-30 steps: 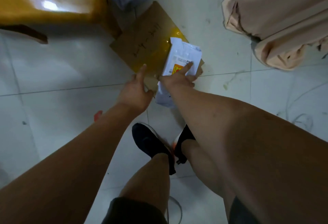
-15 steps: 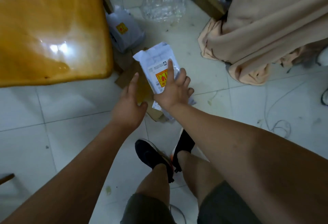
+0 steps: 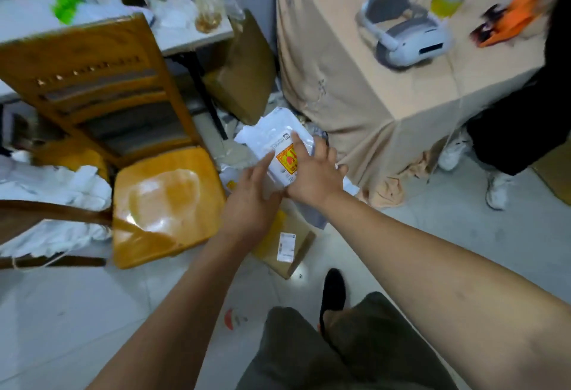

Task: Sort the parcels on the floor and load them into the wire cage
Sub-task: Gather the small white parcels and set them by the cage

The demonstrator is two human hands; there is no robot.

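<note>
A white plastic parcel (image 3: pixel 272 133) with an orange and red label is lifted off the floor in front of me. My right hand (image 3: pixel 312 173) grips it from the right, thumb across the label. My left hand (image 3: pixel 250 201) touches its lower left edge with fingers spread. Beneath my hands a flat brown cardboard parcel (image 3: pixel 287 244) with a white label lies on the tiled floor. No wire cage shows in this view.
A wooden chair (image 3: pixel 154 204) with a glossy orange seat stands at left, white bags (image 3: pixel 55 191) behind it. A table draped in beige cloth (image 3: pixel 355 86) carries a headset at right. Another person's legs and white shoes (image 3: pixel 497 188) stand at far right. A cluttered table sits behind.
The white parcel has come up off the floor in my right hand. My left hand has closed in onto its edge. My view has tilted up, bringing the chair back and tables into sight.
</note>
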